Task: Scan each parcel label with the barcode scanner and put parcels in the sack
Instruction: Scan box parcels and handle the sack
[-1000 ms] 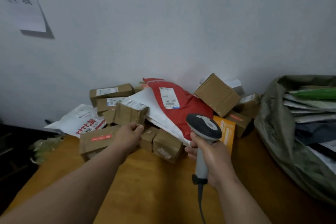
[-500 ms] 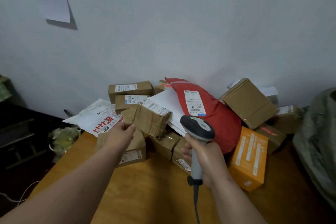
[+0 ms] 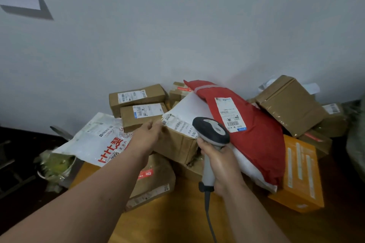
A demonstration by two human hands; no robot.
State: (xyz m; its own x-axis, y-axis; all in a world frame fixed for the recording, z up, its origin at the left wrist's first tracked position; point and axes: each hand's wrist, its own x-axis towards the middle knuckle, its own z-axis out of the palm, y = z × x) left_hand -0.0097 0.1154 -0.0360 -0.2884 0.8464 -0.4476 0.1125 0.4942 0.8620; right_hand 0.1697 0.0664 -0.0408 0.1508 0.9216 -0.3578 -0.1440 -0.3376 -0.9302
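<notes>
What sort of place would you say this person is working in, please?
Probably a parcel sorting point: labelled cardboard boxes and a red mailer bag lie heaped against the wall, and the right hand holds a corded barcode scanner.

The left hand point(image 3: 147, 137) has tipped the small box point(image 3: 177, 144) label-up toward the scanner point(image 3: 211, 130).

a wooden desk point(image 3: 177, 221) stands against a pale wall. directly on its top lie a brown carton with a red sticker point(image 3: 154, 181) at the near left, an orange box point(image 3: 300, 173) at the right, and a white mailer bag with red print point(image 3: 98, 140) that overhangs the left edge. further cartons at the back are piled together; which ones touch the desk cannot be told.
</notes>
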